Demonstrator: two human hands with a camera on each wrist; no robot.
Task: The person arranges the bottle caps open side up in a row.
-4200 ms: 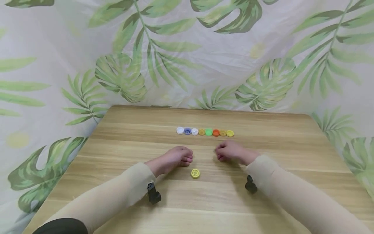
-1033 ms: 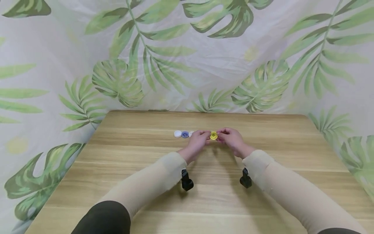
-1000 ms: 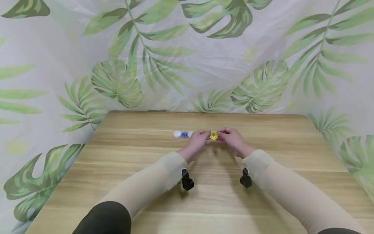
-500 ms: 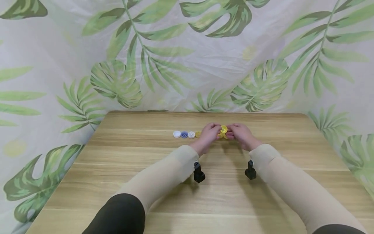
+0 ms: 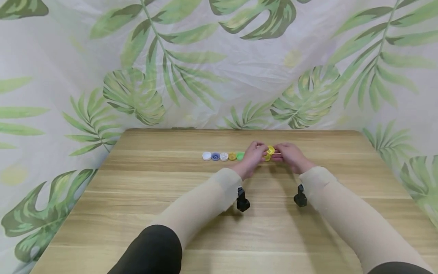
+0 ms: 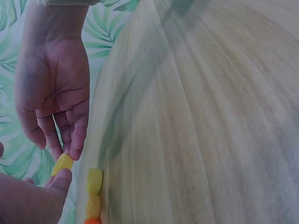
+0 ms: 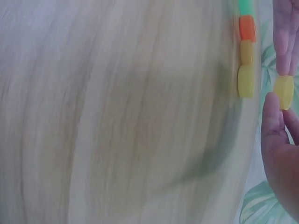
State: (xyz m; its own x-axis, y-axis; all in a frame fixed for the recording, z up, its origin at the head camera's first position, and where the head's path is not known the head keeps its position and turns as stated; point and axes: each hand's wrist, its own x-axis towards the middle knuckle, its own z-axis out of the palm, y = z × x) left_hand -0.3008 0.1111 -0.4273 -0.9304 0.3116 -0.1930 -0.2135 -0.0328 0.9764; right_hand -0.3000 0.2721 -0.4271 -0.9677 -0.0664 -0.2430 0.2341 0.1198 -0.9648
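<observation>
Both hands hold one yellow bottle cap (image 5: 270, 150) between them, raised just over the right end of a row of caps. My left hand (image 5: 252, 159) pinches its left side; in the left wrist view the left thumb (image 6: 61, 179) lies on the cap's edge. From the other side my right hand (image 5: 291, 155) grips it, with thumb and fingers at its rim in the right wrist view. Below it the row ends in another yellow cap (image 7: 246, 81), beside an amber one (image 7: 247, 52) and a red one (image 7: 247, 28). The left hand hides part of the row in the head view.
Farther left in the row are a white cap (image 5: 207, 156), a blue cap (image 5: 215, 156), a second white cap (image 5: 224, 156), an amber cap and a green cap (image 5: 240, 156). The wooden table (image 5: 154, 190) ends at a leaf-print cloth (image 5: 191, 87) behind.
The yellow cap that lay on the near table is now held up in both hands. Over the last second the hands have moved right along the row, uncovering the amber and green caps.
</observation>
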